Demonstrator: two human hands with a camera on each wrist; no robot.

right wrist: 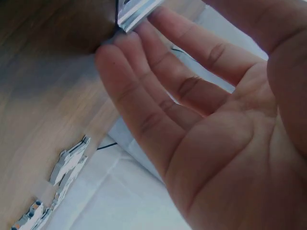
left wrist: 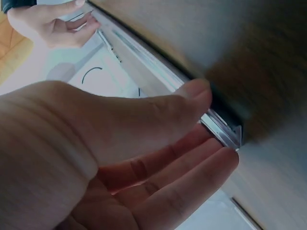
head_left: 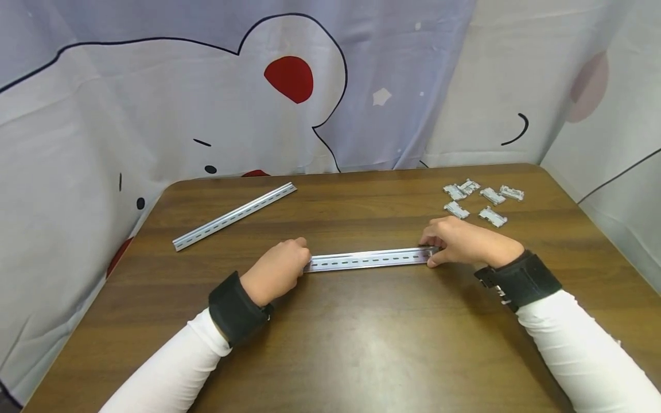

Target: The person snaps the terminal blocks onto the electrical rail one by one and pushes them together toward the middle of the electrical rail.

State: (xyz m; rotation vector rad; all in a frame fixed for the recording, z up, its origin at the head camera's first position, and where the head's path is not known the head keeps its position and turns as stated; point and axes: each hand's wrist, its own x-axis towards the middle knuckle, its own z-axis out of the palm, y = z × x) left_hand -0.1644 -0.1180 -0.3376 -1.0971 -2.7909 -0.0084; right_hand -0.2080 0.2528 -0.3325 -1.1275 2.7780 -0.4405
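Note:
A slotted metal DIN rail [head_left: 369,260] lies crosswise on the wooden table between both hands. My left hand [head_left: 279,269] pinches its left end; in the left wrist view the thumb [left wrist: 194,93] is on one edge and the fingers are on the other. At the opposite end, my right hand [head_left: 462,241] grips the rail, thumb on the near edge and fingers on the far edge. The right wrist view shows only the rail's tip [right wrist: 136,14] by the fingertips. Both hands' palms are hidden from the head view.
A second slotted DIN rail [head_left: 234,216] lies slanted at the back left of the table [head_left: 330,344]. Several pale grey terminal blocks [head_left: 493,217] are scattered at the back right, just beyond the right hand. A printed curtain [head_left: 155,109] hangs behind the table.

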